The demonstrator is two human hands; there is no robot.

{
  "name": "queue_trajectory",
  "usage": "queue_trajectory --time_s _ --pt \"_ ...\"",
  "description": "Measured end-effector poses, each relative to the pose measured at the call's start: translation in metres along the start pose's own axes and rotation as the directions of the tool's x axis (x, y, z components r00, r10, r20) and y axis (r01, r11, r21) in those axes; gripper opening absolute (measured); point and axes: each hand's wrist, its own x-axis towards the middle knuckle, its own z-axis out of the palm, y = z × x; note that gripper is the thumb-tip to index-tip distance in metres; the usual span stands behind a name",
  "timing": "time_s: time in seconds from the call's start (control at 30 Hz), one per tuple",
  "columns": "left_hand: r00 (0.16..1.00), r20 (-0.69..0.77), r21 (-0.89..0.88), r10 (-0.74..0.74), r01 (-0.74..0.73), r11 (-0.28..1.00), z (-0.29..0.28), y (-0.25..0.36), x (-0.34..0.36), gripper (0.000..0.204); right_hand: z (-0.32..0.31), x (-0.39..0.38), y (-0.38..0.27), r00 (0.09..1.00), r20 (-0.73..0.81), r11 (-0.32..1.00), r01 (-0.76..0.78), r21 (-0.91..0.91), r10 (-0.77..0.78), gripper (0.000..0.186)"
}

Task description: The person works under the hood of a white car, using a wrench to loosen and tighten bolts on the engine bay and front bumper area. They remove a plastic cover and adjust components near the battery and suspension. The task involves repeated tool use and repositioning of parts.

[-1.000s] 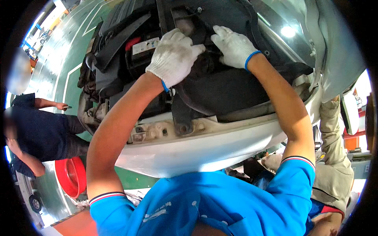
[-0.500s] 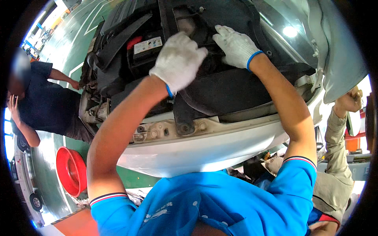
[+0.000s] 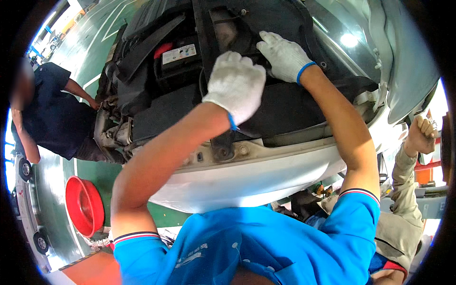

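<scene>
On the green floor (image 3: pixel 90 52), crossed by white lines and glossy with reflected light, a round red basin (image 3: pixel 78 204), open side showing. Nearer the floor's left edge, a white car (image 3: pixel 29 202) with two dark wheels in sight. Above the basin, a co-worker (image 3: pixel 57 114) in dark clothes, one arm stretched out, the other bent up close to the head. Below it, a flat orange surface (image 3: pixel 90 270). Far right, another co-worker (image 3: pixel 399 232) in khaki, fist raised.

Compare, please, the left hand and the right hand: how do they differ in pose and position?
The left hand is curled; the right hand is more outstretched. The left hand sits lower in the picture than the right hand. Both wear white knitted gloves with blue edges.
</scene>
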Motion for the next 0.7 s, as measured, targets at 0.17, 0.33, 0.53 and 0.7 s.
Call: queue_trajectory --time_s 0.17,0.33,0.53,0.7 --pt "0.945 -0.115 0.077 0.305 -0.298 0.951 0.013 -0.067 0.009 0.028 0.008 0.001 0.003 0.991 -0.126 0.999 0.032 -0.024 -0.034 0.051" --pt "0.899 -0.222 0.066 0.379 -0.374 0.925 0.014 -0.080 0.016 0.030 0.009 0.000 0.002 0.994 -0.107 0.999 0.018 -0.029 -0.021 0.050" --pt "0.977 0.178 -0.118 -0.117 0.140 0.983 -0.004 -0.006 0.009 0.039 0.009 0.001 0.005 0.990 -0.135 1.000 0.027 -0.016 -0.029 0.048" --pt "0.996 0.074 -0.077 -0.050 0.056 0.995 -0.006 0.001 0.010 0.031 0.003 0.000 0.007 0.991 -0.129 0.999 0.030 -0.015 -0.032 0.045"
